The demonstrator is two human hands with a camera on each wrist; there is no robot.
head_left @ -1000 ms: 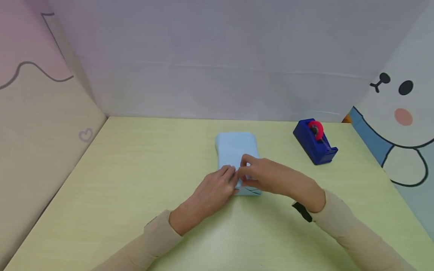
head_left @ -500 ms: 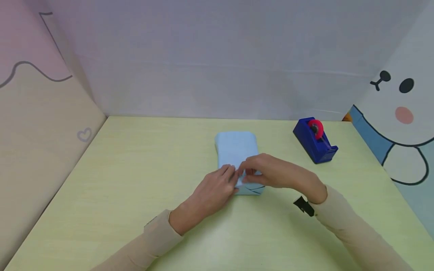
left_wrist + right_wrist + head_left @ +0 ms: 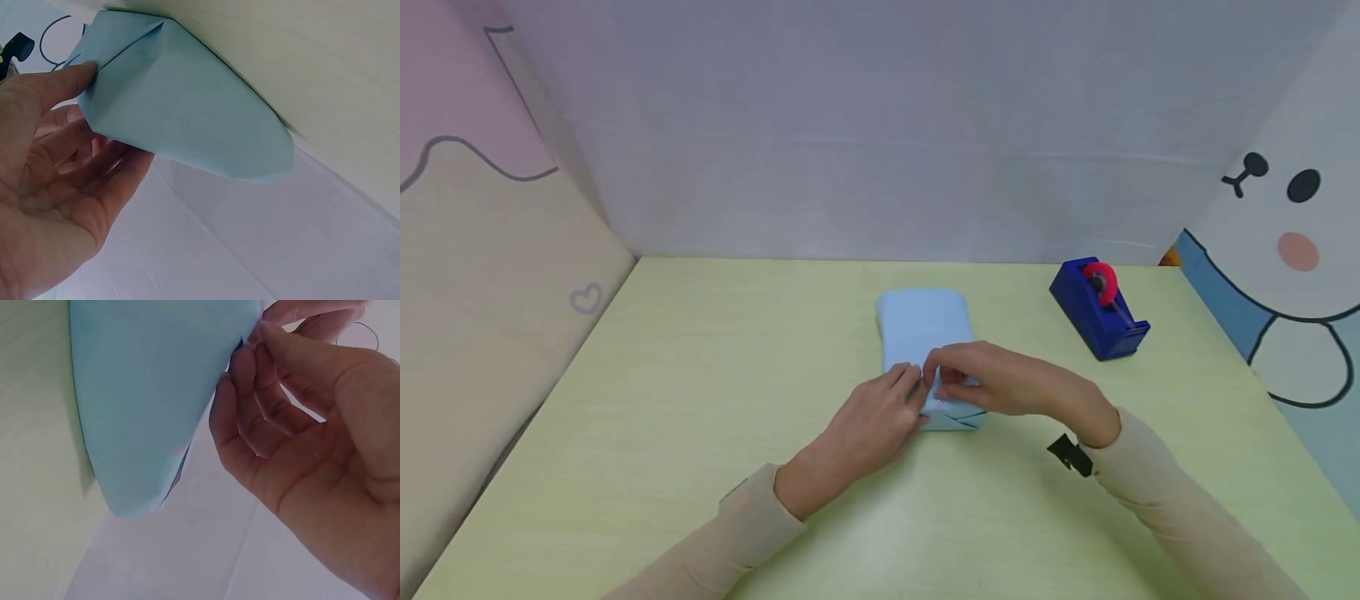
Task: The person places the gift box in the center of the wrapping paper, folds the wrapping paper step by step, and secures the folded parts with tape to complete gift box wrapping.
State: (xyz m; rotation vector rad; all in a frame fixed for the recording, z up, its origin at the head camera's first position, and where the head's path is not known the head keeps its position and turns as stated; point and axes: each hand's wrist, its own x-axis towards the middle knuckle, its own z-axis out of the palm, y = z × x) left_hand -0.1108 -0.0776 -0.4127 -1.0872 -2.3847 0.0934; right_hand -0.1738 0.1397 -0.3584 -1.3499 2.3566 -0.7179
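Your right hand (image 3: 996,379) is in a changed pose compared with one second ago: its fingers are now gathered more tightly, and more of the folded near end (image 3: 962,417) shows beside them. Your left hand (image 3: 874,417) and the light-blue packet (image 3: 921,321) keep almost the same place. This packet lies flat near the middle of the table (image 3: 737,358), its long side pointing away from you.

With the left hand you grasp the packet at its near edge: in the left wrist view the thumb (image 3: 72,81) presses on the folded end, and the other fingers lie at the neighbouring face. The right fingers are curled at the edge, with thumb and fingertips very close together. Whether they pinch something small or only touch the paper, I cannot tell.

In my judgement, the main danger is the fold. If your left thumb becomes loose too early, the stiff-looking paper can spring back and the end may gape. If the right fingers pull instead of pressing down, they may wrinkle the flap, tear it, or set it crooked. Both hands work in a very narrow space, so one finger can easily push the other and turn the packet.

Your blue tape dispenser (image 3: 1078,312) stands well apart, to the right; a wide elbow movement toward it could drag the packet too.
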